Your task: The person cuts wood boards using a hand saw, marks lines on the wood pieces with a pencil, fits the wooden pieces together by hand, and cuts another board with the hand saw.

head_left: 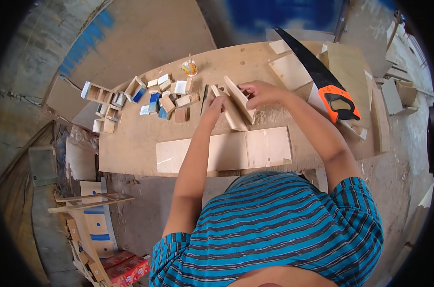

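On the wooden table (131, 153), my left hand (215, 107) is closed round the edge of a wooden board (233, 117) that stands on its long edge. My right hand (257, 93) grips a second wooden board (239, 99) just to the right of it, also upright. The two boards stand side by side at a slant with a narrow gap between them. Nearer to me, a long pale plank (269, 147) lies flat. Sawdust (274, 116) is scattered to the right of the boards.
A handsaw (334, 98) with an orange handle rests on flat panels (291, 71) at the right. Several small wood blocks (167, 104) and open wooden boxes (100, 93) lie at the left. A small cup (190, 68) stands at the back. Red boxes (126, 269) are on the floor.
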`<action>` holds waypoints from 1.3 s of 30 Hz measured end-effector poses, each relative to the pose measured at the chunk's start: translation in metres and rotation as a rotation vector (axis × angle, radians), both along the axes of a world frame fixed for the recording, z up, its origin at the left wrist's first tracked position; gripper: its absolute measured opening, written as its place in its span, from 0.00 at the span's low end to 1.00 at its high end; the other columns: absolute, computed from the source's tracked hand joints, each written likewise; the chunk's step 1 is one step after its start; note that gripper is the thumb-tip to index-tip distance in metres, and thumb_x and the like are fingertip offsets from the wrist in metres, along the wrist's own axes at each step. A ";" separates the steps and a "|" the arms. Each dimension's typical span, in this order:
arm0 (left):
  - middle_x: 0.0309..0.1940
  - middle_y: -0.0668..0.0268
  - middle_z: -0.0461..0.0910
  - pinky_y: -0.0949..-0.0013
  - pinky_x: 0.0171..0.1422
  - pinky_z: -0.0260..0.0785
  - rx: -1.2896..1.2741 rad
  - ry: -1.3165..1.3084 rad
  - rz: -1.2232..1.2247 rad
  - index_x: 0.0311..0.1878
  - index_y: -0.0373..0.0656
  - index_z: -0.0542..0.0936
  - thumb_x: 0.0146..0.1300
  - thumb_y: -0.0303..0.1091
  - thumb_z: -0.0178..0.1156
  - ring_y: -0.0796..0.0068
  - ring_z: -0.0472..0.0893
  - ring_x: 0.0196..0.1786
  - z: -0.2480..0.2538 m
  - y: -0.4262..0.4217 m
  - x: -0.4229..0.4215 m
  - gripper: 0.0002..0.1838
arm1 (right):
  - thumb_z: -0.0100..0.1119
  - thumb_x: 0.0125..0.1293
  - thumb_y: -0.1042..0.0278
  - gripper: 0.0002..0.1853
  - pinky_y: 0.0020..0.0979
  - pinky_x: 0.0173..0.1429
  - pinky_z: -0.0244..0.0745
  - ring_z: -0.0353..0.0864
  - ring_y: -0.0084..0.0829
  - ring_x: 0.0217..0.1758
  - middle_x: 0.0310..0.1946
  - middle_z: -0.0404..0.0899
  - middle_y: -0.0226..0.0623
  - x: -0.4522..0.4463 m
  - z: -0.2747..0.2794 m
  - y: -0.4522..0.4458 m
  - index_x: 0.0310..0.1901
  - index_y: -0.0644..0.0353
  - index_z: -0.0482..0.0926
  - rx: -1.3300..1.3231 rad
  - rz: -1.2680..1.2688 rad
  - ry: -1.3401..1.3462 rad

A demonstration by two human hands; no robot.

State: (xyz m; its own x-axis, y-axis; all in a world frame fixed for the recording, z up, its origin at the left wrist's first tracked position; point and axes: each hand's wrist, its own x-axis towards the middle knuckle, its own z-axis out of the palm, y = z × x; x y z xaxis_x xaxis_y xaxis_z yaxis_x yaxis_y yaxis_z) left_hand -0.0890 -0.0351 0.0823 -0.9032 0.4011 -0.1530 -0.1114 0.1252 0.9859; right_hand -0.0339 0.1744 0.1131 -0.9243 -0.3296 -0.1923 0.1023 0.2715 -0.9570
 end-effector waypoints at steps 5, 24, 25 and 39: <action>0.26 0.65 0.71 0.67 0.39 0.64 -0.388 0.302 -0.038 0.36 0.37 0.75 0.59 0.39 0.50 0.73 0.70 0.33 -0.005 -0.016 -0.047 0.13 | 0.54 0.50 0.75 0.25 0.40 0.47 0.74 0.81 0.42 0.41 0.36 0.82 0.49 -0.002 0.015 0.000 0.54 0.54 0.78 0.646 -0.190 0.495; 0.40 0.68 0.76 0.72 0.52 0.62 -0.375 0.281 -0.220 0.54 0.39 0.76 0.57 0.34 0.48 0.76 0.69 0.44 0.012 -0.018 -0.049 0.21 | 0.58 0.56 0.73 0.15 0.44 0.45 0.74 0.81 0.47 0.39 0.33 0.82 0.48 0.004 0.000 -0.010 0.47 0.55 0.81 0.729 -0.362 0.660; 0.40 0.68 0.76 0.72 0.52 0.61 -0.335 0.288 -0.215 0.54 0.39 0.75 0.57 0.34 0.48 0.75 0.69 0.44 0.013 -0.017 -0.047 0.21 | 0.58 0.56 0.73 0.16 0.44 0.45 0.74 0.81 0.47 0.39 0.34 0.82 0.47 0.004 -0.001 -0.010 0.47 0.55 0.81 0.726 -0.368 0.663; 0.33 0.70 0.76 0.73 0.40 0.64 -0.167 0.277 -0.183 0.48 0.37 0.77 0.55 0.35 0.52 0.79 0.69 0.36 0.004 -0.014 -0.053 0.19 | 0.57 0.56 0.73 0.15 0.43 0.46 0.74 0.82 0.46 0.39 0.35 0.83 0.46 -0.001 -0.003 -0.013 0.46 0.54 0.83 0.698 -0.421 0.625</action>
State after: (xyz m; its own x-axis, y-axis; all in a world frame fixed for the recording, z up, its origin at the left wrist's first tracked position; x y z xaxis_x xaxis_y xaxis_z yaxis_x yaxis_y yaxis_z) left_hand -0.1423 -0.0494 0.0868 -0.8351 0.5501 0.0106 0.1963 0.2798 0.9398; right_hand -0.0350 0.1611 0.1098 -0.9399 0.0449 0.3384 -0.1449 0.8451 -0.5146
